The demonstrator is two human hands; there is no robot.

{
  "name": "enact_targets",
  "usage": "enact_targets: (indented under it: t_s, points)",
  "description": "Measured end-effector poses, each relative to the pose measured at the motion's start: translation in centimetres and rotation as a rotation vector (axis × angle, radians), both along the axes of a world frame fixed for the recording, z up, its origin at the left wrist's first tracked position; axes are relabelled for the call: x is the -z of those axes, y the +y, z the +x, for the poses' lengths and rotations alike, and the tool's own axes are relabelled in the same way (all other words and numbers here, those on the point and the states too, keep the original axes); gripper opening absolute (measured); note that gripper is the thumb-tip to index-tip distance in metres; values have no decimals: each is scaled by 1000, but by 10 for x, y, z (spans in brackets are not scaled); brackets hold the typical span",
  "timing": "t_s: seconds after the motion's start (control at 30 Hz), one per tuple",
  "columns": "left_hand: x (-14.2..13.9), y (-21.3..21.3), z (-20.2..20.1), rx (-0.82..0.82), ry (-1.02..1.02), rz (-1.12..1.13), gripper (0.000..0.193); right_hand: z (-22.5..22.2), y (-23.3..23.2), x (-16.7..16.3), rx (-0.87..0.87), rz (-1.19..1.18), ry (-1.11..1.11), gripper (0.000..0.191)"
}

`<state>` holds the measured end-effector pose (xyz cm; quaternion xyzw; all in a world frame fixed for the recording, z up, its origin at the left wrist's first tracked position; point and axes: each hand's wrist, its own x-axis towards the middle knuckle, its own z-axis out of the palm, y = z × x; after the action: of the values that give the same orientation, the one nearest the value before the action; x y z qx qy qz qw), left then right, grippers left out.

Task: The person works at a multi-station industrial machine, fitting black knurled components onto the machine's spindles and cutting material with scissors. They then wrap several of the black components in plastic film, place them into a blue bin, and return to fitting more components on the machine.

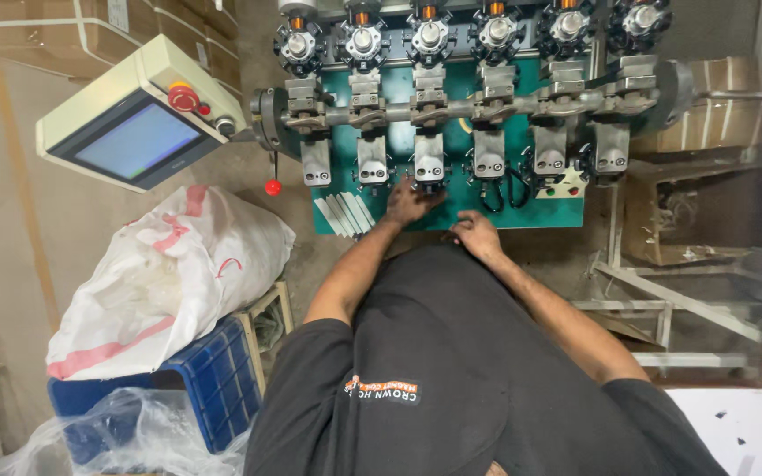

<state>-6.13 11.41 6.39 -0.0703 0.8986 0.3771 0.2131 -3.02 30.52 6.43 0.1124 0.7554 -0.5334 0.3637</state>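
Observation:
I look straight down at a green machine table [566,211] with a row of several grey winding stations [429,159] and round heads with copper-coloured coils [429,35] above them. My left hand [409,201] reaches up to the third station from the left, fingers touching a small dark part at its lower end. My right hand [476,234] rests near the table's front edge, fingers curled; whether it holds anything is hidden. A few white strips [346,214] lie on the table left of my left hand.
A cream control box with a blue screen [138,141] and red button hangs at the left. Below it a white sack [169,273] lies on a blue crate [213,379]. Cardboard boxes [690,211] and a metal frame [663,300] stand on the right.

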Motion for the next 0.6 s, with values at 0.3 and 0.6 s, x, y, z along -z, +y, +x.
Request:
enact_targets:
  t_s: [0.3,0.6]
  points:
    - [-16,-75,64,-350,-151,-25,69,-3,-94,-11,-162,-291,-434,20]
    - [-21,-151,51,-1016,55,1570,72,-13,-224,-16,251,-807,-715,6]
